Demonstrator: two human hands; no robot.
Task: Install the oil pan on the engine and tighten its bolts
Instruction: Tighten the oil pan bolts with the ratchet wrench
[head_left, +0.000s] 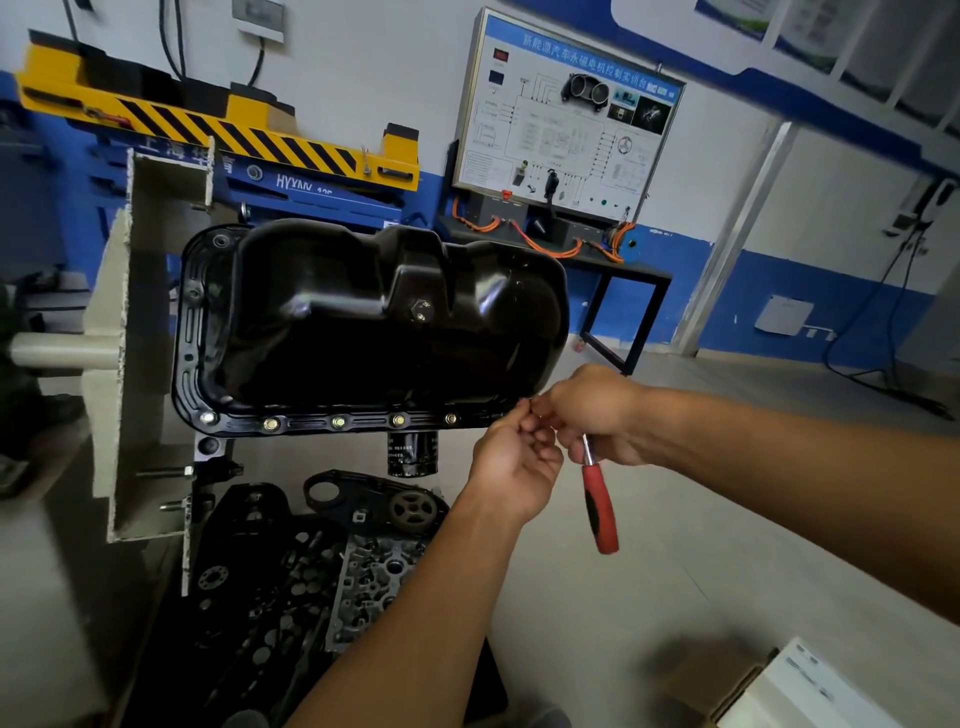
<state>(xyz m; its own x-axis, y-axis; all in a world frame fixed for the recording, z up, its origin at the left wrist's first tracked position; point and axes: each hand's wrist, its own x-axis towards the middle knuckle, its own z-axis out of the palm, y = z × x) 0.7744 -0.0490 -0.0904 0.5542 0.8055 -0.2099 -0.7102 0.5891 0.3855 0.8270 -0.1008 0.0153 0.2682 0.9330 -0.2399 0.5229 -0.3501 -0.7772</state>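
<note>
A glossy black oil pan (363, 322) sits on the upturned engine, which hangs on a grey stand. Several brass-coloured bolts (338, 422) line the pan's near flange. At the flange's right corner both my hands meet. My right hand (597, 410) grips a ratchet with a red handle (600, 506) that hangs downward. My left hand (514, 462) has its fingertips curled together at the corner, pinching something small that I cannot make out. The corner bolt itself is hidden behind my fingers.
The grey engine stand (130, 374) rises on the left. Below the pan are a black oil filter (412, 457) and the engine's front with a sprocket (413, 510). A yellow-black lift (218, 130) and a training board on a black table (566, 114) stand behind. A white box (810, 686) lies bottom right.
</note>
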